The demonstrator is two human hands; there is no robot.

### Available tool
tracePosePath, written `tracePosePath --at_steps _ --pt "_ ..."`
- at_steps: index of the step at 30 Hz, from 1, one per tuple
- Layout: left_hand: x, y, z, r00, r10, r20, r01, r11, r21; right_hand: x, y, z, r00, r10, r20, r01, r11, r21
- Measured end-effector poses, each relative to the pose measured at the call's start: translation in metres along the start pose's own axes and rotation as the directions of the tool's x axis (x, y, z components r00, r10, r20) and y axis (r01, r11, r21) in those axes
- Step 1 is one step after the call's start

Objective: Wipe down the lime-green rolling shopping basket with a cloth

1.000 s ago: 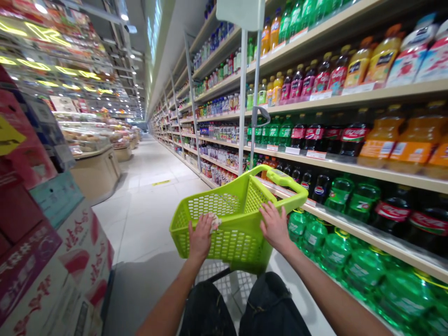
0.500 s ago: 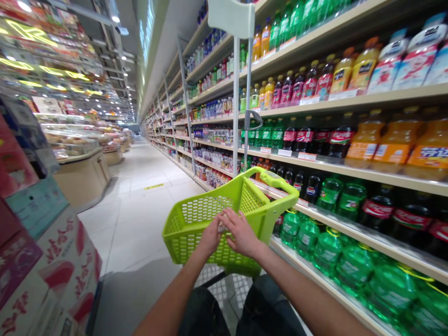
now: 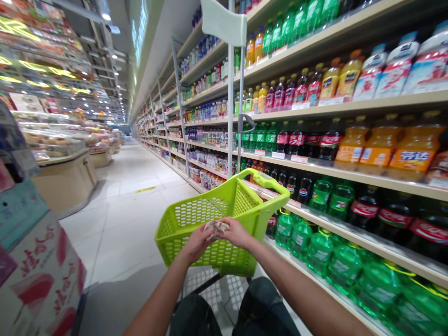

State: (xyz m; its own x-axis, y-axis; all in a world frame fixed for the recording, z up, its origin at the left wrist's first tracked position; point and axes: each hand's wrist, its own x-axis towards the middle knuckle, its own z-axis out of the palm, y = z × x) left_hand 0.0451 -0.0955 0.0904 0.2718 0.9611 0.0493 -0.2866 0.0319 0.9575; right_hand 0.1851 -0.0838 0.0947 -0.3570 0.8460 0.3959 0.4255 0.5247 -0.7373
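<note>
A lime green plastic shopping basket [image 3: 196, 219] sits on a cart frame right in front of me in a supermarket aisle. Both hands meet at the basket's near rim. My left hand [image 3: 196, 241] and my right hand [image 3: 238, 233] are closed together on a small crumpled whitish piece of paper or cloth [image 3: 217, 227] held between them. The basket's green handle [image 3: 268, 179] stands up at the far right side. Nothing shows inside the basket. My forearms reach in from below, over my dark trousers.
Long shelves of soft drink bottles [image 3: 315, 130] run along the right, green bottles [image 3: 350, 266] on the lowest tier. A white tiled floor [image 3: 129, 205] stretches ahead. Printed cartons [image 3: 38, 275] are stacked at the near left, and display counters [image 3: 66, 172] stand beyond them.
My right hand left the basket's right rim and came to my left hand. Both now hold the crumpled piece together. The view has moved forward and slightly left.
</note>
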Motion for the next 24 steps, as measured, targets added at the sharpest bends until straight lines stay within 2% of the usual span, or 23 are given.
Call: tracePosePath --at_steps 2,4,5,7,9,10,11,12,13,15,17,18,19,21,22,24 --pt "0.004 0.001 -0.001 0.997 0.037 -0.074 -0.030 0.995 0.099 -0.003 0.006 -0.016 0.998 0.043 -0.045 -0.042 0.999 0.015" --pt "0.008 0.002 -0.011 0.966 0.124 -0.228 -0.027 0.923 0.385 -0.006 0.014 -0.049 0.976 0.015 -0.215 -0.034 0.996 -0.083" --pt "0.010 0.001 -0.019 0.941 0.177 -0.289 0.018 0.825 0.564 -0.008 0.019 -0.073 0.947 -0.031 -0.320 -0.025 0.985 -0.170" --pt "0.010 -0.001 -0.034 0.913 0.254 -0.319 0.155 0.506 0.848 -0.011 0.032 -0.126 0.849 -0.160 -0.504 -0.075 0.907 -0.414" --pt "0.007 -0.004 -0.045 0.926 0.240 -0.292 0.253 0.182 0.950 -0.013 0.044 -0.170 0.804 -0.278 -0.526 -0.152 0.759 -0.633" --pt "0.006 -0.006 -0.047 0.933 0.223 -0.284 0.276 0.067 0.959 -0.014 0.050 -0.182 0.805 -0.287 -0.519 -0.195 0.698 -0.689" --pt "0.004 -0.008 -0.048 0.937 0.213 -0.276 0.286 -0.017 0.958 -0.014 0.055 -0.185 0.820 -0.298 -0.489 -0.208 0.641 -0.739" --pt "0.003 -0.010 -0.047 0.939 0.208 -0.274 0.294 -0.075 0.953 -0.014 0.058 -0.178 0.843 -0.303 -0.445 -0.193 0.601 -0.776" --pt "0.002 -0.011 -0.046 0.942 0.205 -0.265 0.292 -0.118 0.949 -0.013 0.059 -0.164 0.869 -0.312 -0.383 -0.148 0.575 -0.805" --pt "0.000 -0.014 -0.044 0.949 0.203 -0.241 0.277 -0.174 0.945 -0.009 0.056 -0.121 0.914 -0.346 -0.211 0.013 0.544 -0.839" --pt "-0.002 -0.017 -0.045 0.954 0.197 -0.226 0.265 -0.201 0.943 -0.005 0.048 -0.084 0.926 -0.375 -0.032 0.180 0.517 -0.837" --pt "-0.003 -0.018 -0.046 0.957 0.196 -0.216 0.256 -0.211 0.943 -0.003 0.045 -0.075 0.924 -0.382 0.030 0.234 0.502 -0.833" --pt "-0.003 -0.020 -0.047 0.959 0.199 -0.203 0.246 -0.222 0.944 -0.002 0.042 -0.076 0.923 -0.381 0.057 0.252 0.486 -0.837" --pt "-0.005 -0.022 -0.049 0.960 0.214 -0.179 0.229 -0.240 0.943 -0.005 0.043 -0.102 0.930 -0.366 -0.018 0.163 0.459 -0.873" --pt "-0.006 -0.023 -0.049 0.960 0.221 -0.174 0.227 -0.245 0.943 -0.008 0.046 -0.122 0.927 -0.357 -0.116 0.062 0.450 -0.891" --pt "-0.007 -0.023 -0.047 0.956 0.229 -0.181 0.237 -0.244 0.940 -0.017 0.056 -0.163 0.876 -0.359 -0.322 -0.139 0.451 -0.882"
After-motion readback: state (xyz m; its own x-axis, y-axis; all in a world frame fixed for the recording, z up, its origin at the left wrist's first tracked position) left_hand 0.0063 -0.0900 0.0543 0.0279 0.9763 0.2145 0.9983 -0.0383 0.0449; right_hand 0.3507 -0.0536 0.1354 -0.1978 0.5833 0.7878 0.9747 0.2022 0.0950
